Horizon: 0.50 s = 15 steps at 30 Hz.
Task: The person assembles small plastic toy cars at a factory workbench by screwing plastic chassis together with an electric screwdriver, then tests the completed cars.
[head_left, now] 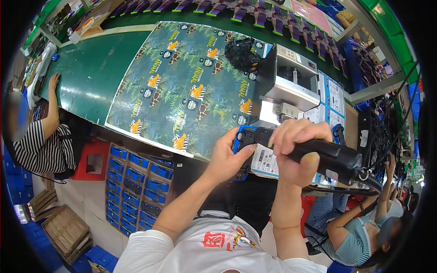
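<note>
My left hand [230, 157] is closed around a blue-and-black plastic part, which looks like a toy car [238, 140], at the near edge of the bench. Wrapped in my right hand [298, 148] is a black electric screwdriver [337, 159], held almost level. Its tip points left and meets the part beside my left fingers; the exact contact point is too small to make out. Just beyond my hands stands a metal screw-feeding machine [291, 77]. A heap of small black parts [244, 53] lies left of that machine.
Printed jungle-pattern sheets [182, 86] cover the green bench [86, 77]. A conveyor carries purple-and-grey items [259, 20] along the far side. A box of blue toy cars [109, 189] sits low at the left. Co-workers sit left [43, 145] and right [350, 236]. A coiled cable [374, 183] trails from the screwdriver.
</note>
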### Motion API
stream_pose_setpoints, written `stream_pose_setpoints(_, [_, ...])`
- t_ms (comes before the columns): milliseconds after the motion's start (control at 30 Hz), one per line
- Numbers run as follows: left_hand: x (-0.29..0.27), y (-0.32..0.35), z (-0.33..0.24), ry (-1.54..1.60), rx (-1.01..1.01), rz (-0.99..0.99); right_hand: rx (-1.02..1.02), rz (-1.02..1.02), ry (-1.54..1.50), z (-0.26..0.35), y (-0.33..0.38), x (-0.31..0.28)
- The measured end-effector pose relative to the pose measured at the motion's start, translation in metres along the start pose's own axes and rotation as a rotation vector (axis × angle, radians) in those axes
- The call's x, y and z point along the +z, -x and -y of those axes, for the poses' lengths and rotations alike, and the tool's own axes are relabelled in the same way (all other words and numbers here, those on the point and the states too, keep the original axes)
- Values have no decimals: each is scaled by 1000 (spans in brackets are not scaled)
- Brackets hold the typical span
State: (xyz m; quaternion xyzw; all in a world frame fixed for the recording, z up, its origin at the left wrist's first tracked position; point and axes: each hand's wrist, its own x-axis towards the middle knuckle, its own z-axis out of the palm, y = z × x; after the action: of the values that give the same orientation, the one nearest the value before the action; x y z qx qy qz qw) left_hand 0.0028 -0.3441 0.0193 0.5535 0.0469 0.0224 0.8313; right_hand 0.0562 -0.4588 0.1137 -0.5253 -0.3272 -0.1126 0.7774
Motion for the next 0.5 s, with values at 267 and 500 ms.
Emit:
stream_pose_setpoints(267, [-3,-1,1,30,21,38,-5,60,-54,-4,1,-6])
stream_pose_setpoints(500, [2,1,-2,33,4,2,-33,40,-113,-3,6,-10])
